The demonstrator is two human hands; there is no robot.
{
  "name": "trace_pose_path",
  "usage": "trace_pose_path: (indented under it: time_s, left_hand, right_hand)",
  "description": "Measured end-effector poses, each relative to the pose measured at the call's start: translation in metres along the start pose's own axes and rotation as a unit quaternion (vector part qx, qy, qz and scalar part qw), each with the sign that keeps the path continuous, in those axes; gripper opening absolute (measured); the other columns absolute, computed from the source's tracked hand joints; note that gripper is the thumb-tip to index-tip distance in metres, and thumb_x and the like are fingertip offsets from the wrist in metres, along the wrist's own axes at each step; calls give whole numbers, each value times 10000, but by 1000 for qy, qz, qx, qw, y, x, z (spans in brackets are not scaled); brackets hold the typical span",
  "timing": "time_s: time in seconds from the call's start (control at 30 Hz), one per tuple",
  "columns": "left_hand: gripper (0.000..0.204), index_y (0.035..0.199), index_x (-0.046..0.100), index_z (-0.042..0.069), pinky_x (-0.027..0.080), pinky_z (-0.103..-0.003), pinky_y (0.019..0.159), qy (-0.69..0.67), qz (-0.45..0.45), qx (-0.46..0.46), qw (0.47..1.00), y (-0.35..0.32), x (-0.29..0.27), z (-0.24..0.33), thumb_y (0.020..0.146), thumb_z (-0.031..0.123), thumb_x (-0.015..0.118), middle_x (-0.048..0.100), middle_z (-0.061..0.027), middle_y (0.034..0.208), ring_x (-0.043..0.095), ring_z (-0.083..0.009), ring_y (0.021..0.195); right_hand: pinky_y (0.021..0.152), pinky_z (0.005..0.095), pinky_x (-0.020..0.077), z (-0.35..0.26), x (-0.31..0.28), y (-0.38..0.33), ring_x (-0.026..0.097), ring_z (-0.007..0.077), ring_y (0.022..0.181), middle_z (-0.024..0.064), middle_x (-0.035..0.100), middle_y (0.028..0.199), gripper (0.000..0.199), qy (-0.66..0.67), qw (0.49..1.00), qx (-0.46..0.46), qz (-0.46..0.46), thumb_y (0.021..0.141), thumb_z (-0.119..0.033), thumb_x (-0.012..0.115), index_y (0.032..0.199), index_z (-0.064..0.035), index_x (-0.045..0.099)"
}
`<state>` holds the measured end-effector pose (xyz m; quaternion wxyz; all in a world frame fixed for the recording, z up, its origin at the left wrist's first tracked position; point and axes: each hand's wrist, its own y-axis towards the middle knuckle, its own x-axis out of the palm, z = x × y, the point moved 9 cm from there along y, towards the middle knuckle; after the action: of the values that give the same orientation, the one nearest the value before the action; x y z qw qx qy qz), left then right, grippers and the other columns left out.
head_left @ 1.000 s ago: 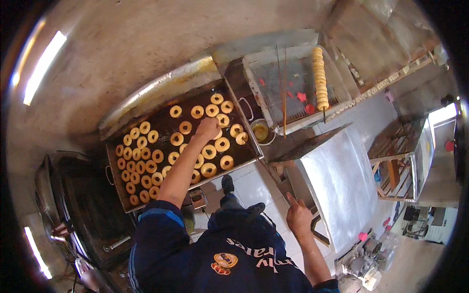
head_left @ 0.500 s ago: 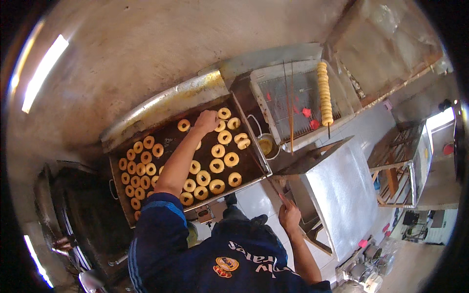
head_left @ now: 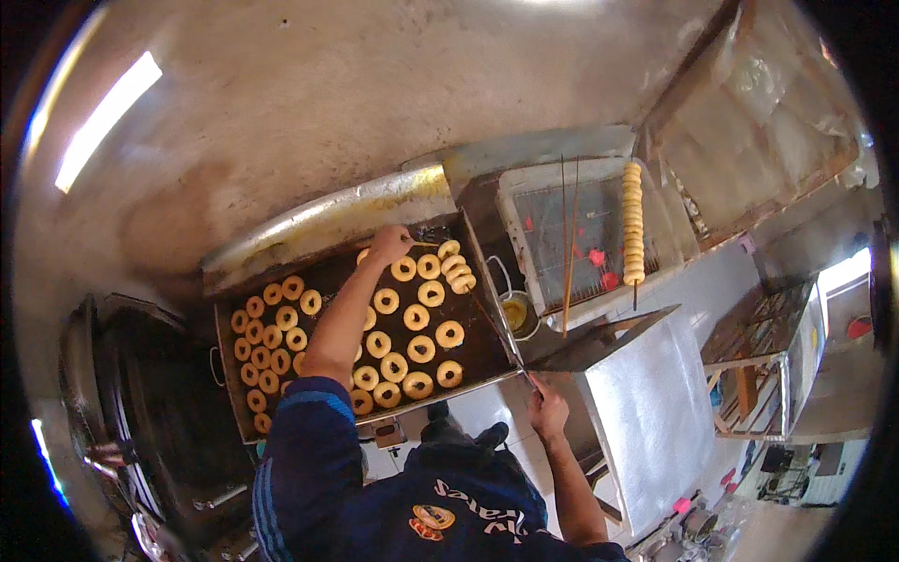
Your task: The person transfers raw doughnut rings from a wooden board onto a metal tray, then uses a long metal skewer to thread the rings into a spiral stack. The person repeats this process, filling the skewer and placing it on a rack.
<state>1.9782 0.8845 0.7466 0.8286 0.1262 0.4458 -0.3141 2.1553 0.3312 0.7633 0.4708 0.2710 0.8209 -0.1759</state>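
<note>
A wide, shallow metal fryer [head_left: 478,351] holds dark oil with many golden ring doughnuts [head_left: 417,317] floating in it. My left hand [head_left: 391,244] is closed over its far side, with a thin light stick [head_left: 426,244] reaching from the fingers toward the doughnuts. At the fryer's right corner, my right hand [head_left: 549,412] is wrapped round the end of a long thin rod [head_left: 492,323]. This rod slants over the oil to a few doughnuts [head_left: 458,273] bunched at its far end, which look threaded on it.
Right of the fryer, a draining tray [head_left: 585,225] bears two thin sticks [head_left: 569,253] and a skewer full of stacked doughnuts [head_left: 633,225]. A small pot [head_left: 517,314] hangs between tray and fryer. A silver-covered box [head_left: 651,389] stands beside my right arm.
My right hand's rod now reaches over the fryer to the bunched doughnuts. A thin stick now shows at my left hand. The whole view has shifted slightly.
</note>
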Motion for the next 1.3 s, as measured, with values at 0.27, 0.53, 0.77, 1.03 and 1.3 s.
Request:
trace_pose_path:
  time_s: [0.27,0.53,0.77,1.03,1.3]
  left_hand:
    - [199,1022,811,43,618,-466,824,-49,9,-5,999,-143,-26,56,960,229,773,806,-188,999,793,-353,931]
    - [248,983,749,-23,623,-555,839,95,97,-77,988,-179,-6,48,1006,220,701,775,-248,954,762,-435,923]
    - [197,992,762,34,634,-491,840,-4,11,-72,997,-156,9,24,981,230,759,803,-185,970,785,-388,912]
    - [177,996,770,25,632,-525,876,90,138,-84,983,-105,-23,12,949,194,749,799,-207,981,783,-406,925]
    - [215,1126,801,22,646,-473,814,36,11,-23,999,-125,-26,-21,1054,211,730,818,-182,1025,787,-324,861]
  right_hand:
    - [801,416,627,77,-49,-36,800,326,890,149,806,1011,484,128,991,-18,-33,908,-25,765,1345,-224,825]
    - [719,524,622,65,-87,-37,780,384,787,178,804,1009,500,-47,989,-101,-94,977,-205,682,1462,-314,745]
    - [747,579,612,61,-22,-14,770,434,827,189,798,1060,533,61,989,-100,-86,981,-212,690,1497,-341,696]
    - [779,616,609,17,-18,-13,765,457,844,215,787,1070,551,-11,992,-77,-97,974,-191,662,1510,-321,688]
    - [745,539,606,11,-12,41,759,388,833,165,788,1004,444,122,980,-151,-41,983,-180,698,1414,-258,774]
